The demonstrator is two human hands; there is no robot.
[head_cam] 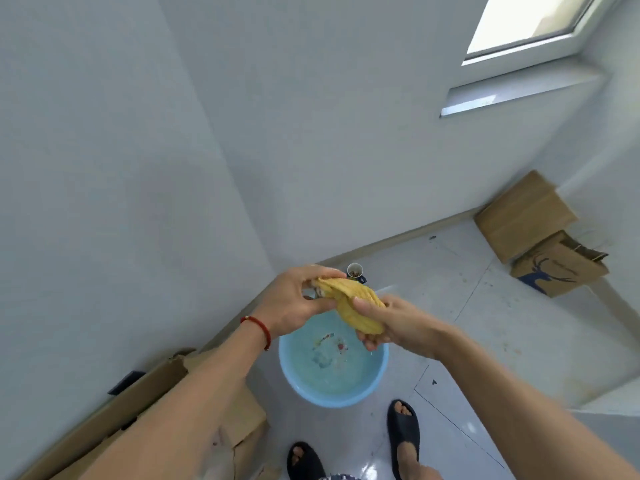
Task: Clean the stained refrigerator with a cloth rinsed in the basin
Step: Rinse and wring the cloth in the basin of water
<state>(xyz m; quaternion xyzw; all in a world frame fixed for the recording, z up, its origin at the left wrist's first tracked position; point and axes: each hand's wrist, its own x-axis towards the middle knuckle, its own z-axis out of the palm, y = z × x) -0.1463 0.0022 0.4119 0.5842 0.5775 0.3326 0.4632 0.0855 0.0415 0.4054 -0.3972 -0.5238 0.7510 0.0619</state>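
Standing over the basin (333, 393), you have your feet in dark slippers (403, 434) at 6 o'clock on the pale floor (485, 323). Above the blue basin's water, your left hand (294, 303) curls round one end of the yellow cloth (353, 306), and your right hand (391, 323) grips the other end, so the cloth is stretched between them. A red string bracelet (258, 325) sits on your left wrist. Cardboard (145, 410) lies at 8 o'clock. Beyond the hands, a small cup (355, 270) stands by the wall. Cardboard boxes (526, 216) lean at 2 o'clock, under the window (526, 26).
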